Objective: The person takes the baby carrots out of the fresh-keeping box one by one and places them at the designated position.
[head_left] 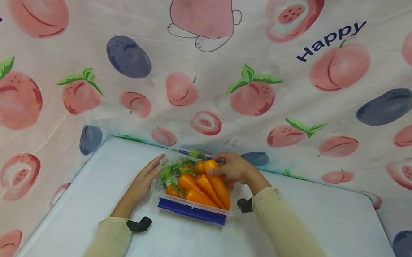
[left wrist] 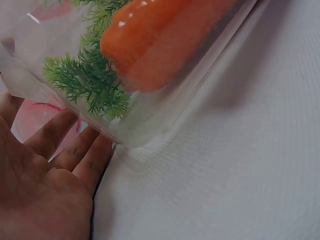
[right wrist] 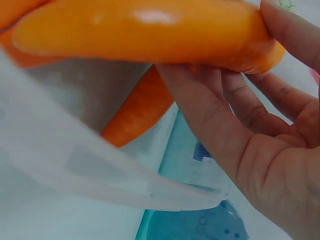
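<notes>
Sleeve (head_left: pixel 294 245), then right hand (head_left: pixel 237 170) over container rim (head_left: pixel 193 205)

Orange carrots (head_left: pixel 221 190), green leaves (head_left: pixel 168 173), clear box (head_left: pixel 155 187), blue clasp (head_left: pixel 192 211), white table (head_left: pixel 294 234), beige sleeves (head_left: pixel 290 238), fruit-patterned pale cloth (head_left: pixel 216 66).

Fruit-printed cloth (head_left: pixel 210 65) behind and beside a white table (head_left: pixel 189 253)
</notes>
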`<state>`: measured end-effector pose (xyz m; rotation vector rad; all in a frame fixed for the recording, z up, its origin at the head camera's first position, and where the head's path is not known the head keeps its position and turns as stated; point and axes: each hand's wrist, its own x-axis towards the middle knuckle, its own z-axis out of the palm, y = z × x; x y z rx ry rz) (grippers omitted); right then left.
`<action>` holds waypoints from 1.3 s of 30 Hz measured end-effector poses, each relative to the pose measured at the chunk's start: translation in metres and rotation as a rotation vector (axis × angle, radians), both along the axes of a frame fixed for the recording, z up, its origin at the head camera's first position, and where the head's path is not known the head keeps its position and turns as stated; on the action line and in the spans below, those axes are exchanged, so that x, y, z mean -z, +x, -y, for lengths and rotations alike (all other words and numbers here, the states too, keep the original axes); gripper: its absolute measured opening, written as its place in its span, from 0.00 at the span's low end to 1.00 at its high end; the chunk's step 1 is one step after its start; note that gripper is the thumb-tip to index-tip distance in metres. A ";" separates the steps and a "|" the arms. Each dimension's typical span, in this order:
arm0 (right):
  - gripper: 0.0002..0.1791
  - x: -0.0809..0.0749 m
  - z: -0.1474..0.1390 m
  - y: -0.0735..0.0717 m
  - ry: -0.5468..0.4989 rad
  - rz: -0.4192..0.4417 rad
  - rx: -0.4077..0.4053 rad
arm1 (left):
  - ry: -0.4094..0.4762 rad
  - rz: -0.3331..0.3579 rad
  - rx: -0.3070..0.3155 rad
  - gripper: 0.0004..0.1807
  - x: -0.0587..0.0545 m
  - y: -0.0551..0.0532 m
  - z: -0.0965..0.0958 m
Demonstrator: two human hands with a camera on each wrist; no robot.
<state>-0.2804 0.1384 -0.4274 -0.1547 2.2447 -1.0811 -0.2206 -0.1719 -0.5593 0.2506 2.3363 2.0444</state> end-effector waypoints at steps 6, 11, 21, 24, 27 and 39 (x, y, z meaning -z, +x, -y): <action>0.33 -0.004 0.002 0.002 -0.041 0.021 0.003 | -0.027 0.028 -0.009 0.28 -0.002 -0.001 0.002; 0.34 -0.009 0.004 0.003 -0.058 0.020 -0.010 | -0.029 0.044 0.009 0.29 -0.019 0.005 0.000; 0.33 -0.015 0.006 0.007 -0.101 0.043 0.004 | -0.012 0.046 0.027 0.29 -0.034 0.012 -0.002; 0.35 -0.015 0.003 0.009 -0.112 0.032 0.014 | -0.003 0.045 0.030 0.29 -0.033 0.012 -0.003; 0.36 -0.016 -0.001 0.012 -0.129 0.010 0.028 | 0.000 0.050 0.030 0.29 -0.033 0.013 -0.004; 0.38 -0.016 -0.020 0.024 -0.216 -0.068 0.098 | -0.019 0.059 0.023 0.29 -0.036 0.016 -0.006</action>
